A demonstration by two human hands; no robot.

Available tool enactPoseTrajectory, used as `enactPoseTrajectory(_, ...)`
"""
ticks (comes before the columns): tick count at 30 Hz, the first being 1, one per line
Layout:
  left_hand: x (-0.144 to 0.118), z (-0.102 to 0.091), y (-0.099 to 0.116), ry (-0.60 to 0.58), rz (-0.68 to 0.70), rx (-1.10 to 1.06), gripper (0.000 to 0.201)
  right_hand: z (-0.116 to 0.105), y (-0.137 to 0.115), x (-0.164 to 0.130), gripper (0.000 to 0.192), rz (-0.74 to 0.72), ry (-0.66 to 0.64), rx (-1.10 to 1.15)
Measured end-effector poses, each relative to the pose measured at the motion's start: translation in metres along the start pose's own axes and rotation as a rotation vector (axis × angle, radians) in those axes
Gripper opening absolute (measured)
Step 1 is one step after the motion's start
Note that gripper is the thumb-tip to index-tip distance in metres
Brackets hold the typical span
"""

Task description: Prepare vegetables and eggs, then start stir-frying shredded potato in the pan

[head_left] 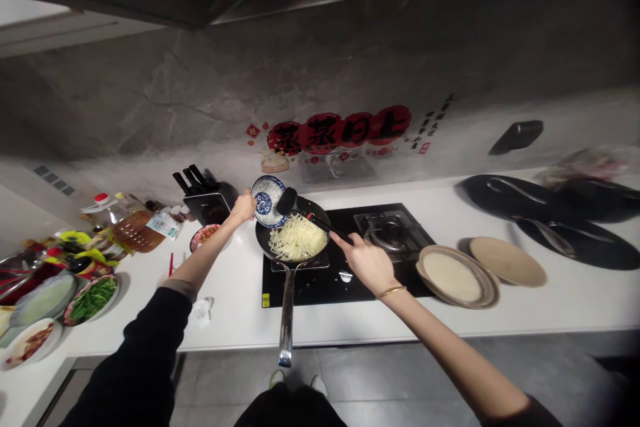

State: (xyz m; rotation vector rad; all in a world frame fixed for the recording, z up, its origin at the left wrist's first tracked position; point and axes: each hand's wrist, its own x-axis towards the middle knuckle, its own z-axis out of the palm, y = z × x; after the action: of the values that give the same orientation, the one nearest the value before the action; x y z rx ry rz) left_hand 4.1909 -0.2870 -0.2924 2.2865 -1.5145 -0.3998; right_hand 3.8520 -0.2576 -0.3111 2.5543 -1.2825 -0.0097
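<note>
My left hand (243, 205) is closed on the rim of a blue-and-white patterned bowl (265, 203), which tilts on its side over the left edge of a frying pan (320, 215). Only a few wet traces show inside the bowl. Pale shredded strips (296, 239), resembling potato, lie heaped in the pan. My right hand (369, 261) grips the handle of a black spatula (311, 215), its index finger stretched along the handle. The spatula's blade is at the bowl's lower right rim. Toward me points the pan's long metal handle (287, 320), which neither hand touches.
The pan sits on the left burner of a black gas hob (350, 280). A knife block (206, 205), an oil jug (135, 228) and a dish of green vegetables (93, 299) stand left. At right are a clay pot (457, 276), its lid (508, 261) and dark pan lids (590, 240).
</note>
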Motion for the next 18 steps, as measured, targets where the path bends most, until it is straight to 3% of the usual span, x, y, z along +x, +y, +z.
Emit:
enactPoseTrajectory(9,-0.003,-0.007,-0.004,-0.124,-0.093,-0.043,0.03,0.015,-0.035,0.023,0.064,-0.048,0.068,0.105)
enactPoseTrajectory(18,-0.01,-0.011,-0.013,-0.029,-0.134,0.02,0.033,0.004,-0.02,-0.005,0.058,-0.011,-0.053,-0.022)
